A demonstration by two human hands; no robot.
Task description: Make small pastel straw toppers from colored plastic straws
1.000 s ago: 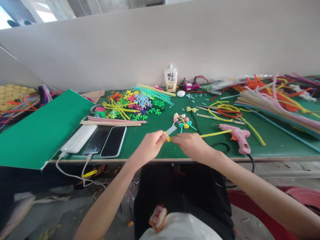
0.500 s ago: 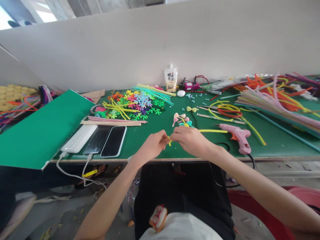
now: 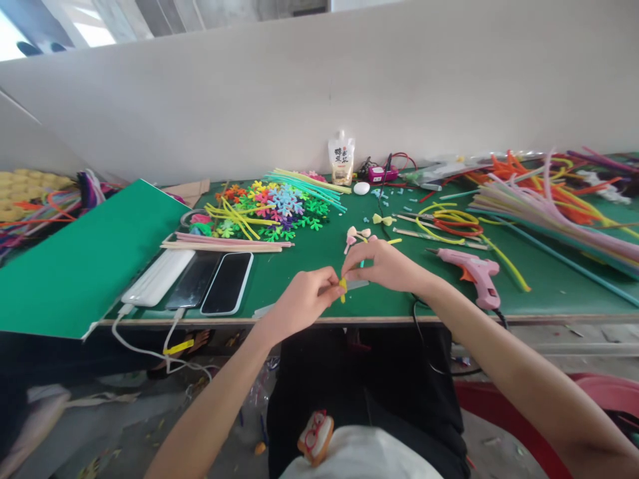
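One small yellow piece (image 3: 343, 291) sits pinched in the grip of the left hand (image 3: 305, 298) over the green worktop (image 3: 272, 283); the right hand (image 3: 388, 267) is at its top, its grip unclear. Farther back lie a pink glue gun (image 3: 474, 269), rightward, and colourful plastic snowflakes (image 3: 287, 205), leftward, before a drink pouch (image 3: 342, 161).

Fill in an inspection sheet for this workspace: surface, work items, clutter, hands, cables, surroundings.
Surface: green tabletop, busiest toward the back and right.
Work items: small yellow piece between the hands; pink glue gun lying to the right.
Clutter: snowflake-shaped pieces, white-framed phone, drink pouch.
Hands: left hand pinches the yellow piece; right hand has its fingers at the top, grip unclear.
Cables: white cables hang over the front edge.
Surroundings: pale partition behind; scraps on the floor.
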